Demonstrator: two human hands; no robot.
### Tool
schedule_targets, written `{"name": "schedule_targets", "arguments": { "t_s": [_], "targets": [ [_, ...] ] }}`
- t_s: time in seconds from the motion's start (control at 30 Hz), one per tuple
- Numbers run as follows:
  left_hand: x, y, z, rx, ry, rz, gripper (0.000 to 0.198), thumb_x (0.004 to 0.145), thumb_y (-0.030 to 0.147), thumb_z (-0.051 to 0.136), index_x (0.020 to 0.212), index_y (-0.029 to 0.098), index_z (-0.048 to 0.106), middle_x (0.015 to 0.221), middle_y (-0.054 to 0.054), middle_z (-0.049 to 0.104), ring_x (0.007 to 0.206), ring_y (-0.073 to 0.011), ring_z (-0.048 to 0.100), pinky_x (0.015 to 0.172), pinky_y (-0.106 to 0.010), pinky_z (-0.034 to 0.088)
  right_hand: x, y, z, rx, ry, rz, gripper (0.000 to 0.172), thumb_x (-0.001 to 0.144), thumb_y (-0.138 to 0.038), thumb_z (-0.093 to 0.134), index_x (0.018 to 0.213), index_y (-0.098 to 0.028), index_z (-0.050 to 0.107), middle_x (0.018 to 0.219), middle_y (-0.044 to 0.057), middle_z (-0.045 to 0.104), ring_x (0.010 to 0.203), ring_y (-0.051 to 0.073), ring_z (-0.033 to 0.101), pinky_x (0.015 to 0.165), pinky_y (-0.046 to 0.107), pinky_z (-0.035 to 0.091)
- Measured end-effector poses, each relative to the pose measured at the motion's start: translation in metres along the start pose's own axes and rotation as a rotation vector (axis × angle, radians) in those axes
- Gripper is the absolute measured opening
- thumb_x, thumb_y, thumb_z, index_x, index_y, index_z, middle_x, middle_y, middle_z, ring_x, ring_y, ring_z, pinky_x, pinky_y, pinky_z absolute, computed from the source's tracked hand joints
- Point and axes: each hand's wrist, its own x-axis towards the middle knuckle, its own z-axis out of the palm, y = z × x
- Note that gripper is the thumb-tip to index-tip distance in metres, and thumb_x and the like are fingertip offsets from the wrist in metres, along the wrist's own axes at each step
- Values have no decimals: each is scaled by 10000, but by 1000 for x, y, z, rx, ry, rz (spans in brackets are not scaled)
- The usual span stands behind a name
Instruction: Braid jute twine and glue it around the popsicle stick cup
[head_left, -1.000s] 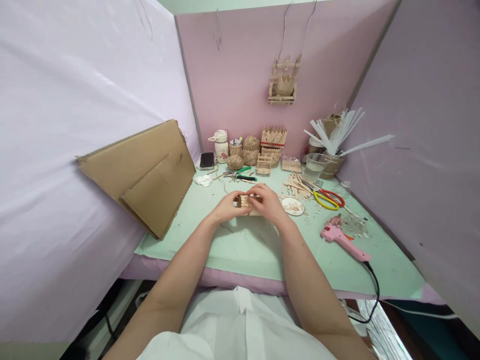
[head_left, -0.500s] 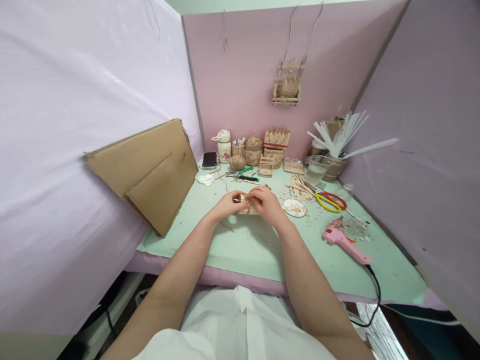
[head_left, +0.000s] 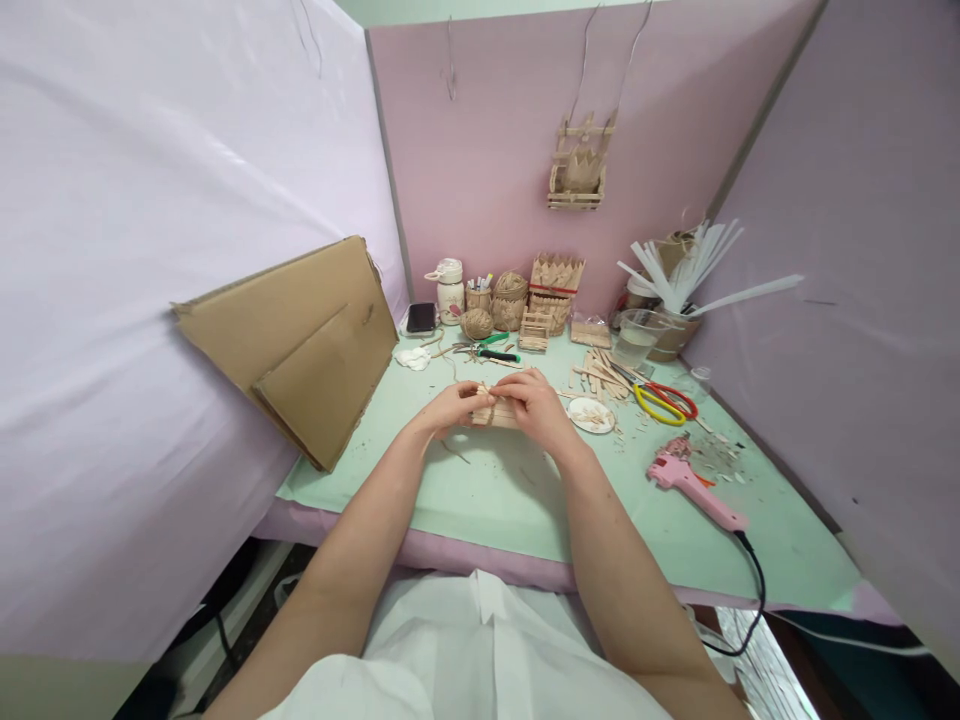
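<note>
Between my hands, low over the green tabletop, is a small piece built of pale wooden sticks (head_left: 496, 414), with a strand of twine around its middle. My left hand (head_left: 451, 408) grips its left end, thumb and fingers closed on the wood. My right hand (head_left: 531, 400) bends over the right side, and its fingertips pinch at the twine near the top edge. The fingers cover much of the piece, so its full shape is hidden.
A pink glue gun (head_left: 694, 487), scissors (head_left: 664, 402), loose sticks (head_left: 602, 375) and a white dish (head_left: 590, 415) lie at right. Behind stand pliers (head_left: 491, 352), a twine ball (head_left: 477, 323) and a bottle (head_left: 449, 292). Cardboard (head_left: 300, 350) leans at left.
My fingers have shifted on the stick piece, and more of its front and the twine shows now. My left hand has moved slightly left. The camera view has drifted a little.
</note>
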Motion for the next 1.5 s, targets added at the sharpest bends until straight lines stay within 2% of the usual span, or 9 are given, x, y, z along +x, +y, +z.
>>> {"name": "schedule_targets", "arguments": {
  "t_s": [0.3, 0.43, 0.53, 0.63, 0.8, 0.97, 1.1, 1.3, 1.5],
  "targets": [
    [0, 0, 0, -83, 54, -58, 496, 616, 502, 738, 937, 160, 576, 941, -86, 627, 906, -198, 604, 755, -334, 525, -1, -7, 5, -74, -27, 59, 275, 883, -225, 457, 1042, -244, 681, 1017, 68, 640, 950, 239, 461, 881, 422, 371],
    [2, -3, -1, -130, 57, -53, 508, 621, 536, 727, 912, 150, 570, 883, -73, 635, 831, -168, 617, 778, -338, 516, -1, -10, 12, -111, 19, 122, 220, 852, -289, 537, 1019, -258, 678, 1021, 71, 632, 984, 254, 452, 899, 449, 335],
    [4, -5, -2, -167, 54, -35, 505, 638, 552, 709, 903, 149, 558, 855, -62, 628, 802, -155, 620, 787, -347, 509, 0, -11, 16, -113, 68, 155, 201, 835, -273, 559, 996, -269, 681, 1016, 66, 637, 1011, 262, 443, 897, 462, 319],
    [3, -4, -1, -167, 47, 20, 488, 644, 521, 718, 927, 158, 557, 899, -58, 620, 839, -155, 613, 809, -353, 499, 0, -11, 18, -95, 133, 158, 186, 831, -268, 562, 966, -278, 690, 1001, 58, 650, 1008, 267, 444, 885, 461, 316],
    [1, 0, 1, -187, 1, 81, 483, 596, 357, 786, 971, 169, 548, 1026, -63, 597, 949, -173, 589, 878, -376, 465, 1, -12, 17, -97, 188, 153, 167, 834, -261, 569, 946, -271, 693, 1011, 45, 660, 1022, 262, 443, 898, 447, 305],
    [1, 0, 2, -191, 48, 70, 374, 685, 418, 698, 941, 179, 565, 1002, -56, 588, 898, -155, 590, 820, -342, 484, 1, -16, 16, -82, 163, 139, 167, 823, -248, 578, 948, -275, 686, 1008, 42, 663, 1028, 262, 448, 911, 450, 295],
    [2, 0, 4, -167, 108, 75, 347, 687, 396, 696, 935, 186, 572, 988, -52, 591, 872, -147, 585, 781, -313, 487, 1, -16, 17, -79, 143, 157, 201, 813, -241, 579, 993, -270, 662, 1027, 50, 657, 1047, 266, 447, 921, 453, 289],
    [3, 1, 7, -156, 141, 80, 370, 693, 406, 683, 977, 190, 583, 962, -54, 606, 855, -148, 587, 779, -320, 485, 0, -14, 18, -35, 165, 182, 465, 796, -231, 576, 1254, -265, 504, 1046, 60, 654, 1044, 264, 460, 933, 454, 300],
    [3, 1, 7, -184, 146, 81, 366, 688, 421, 685, 958, 193, 588, 955, -53, 610, 824, -149, 594, 770, -331, 481, -1, -16, 17, -86, 168, 147, 465, 797, -236, 585, 1254, -261, 508, 1042, 52, 660, 1026, 256, 465, 933, 451, 316]
  ]
}}
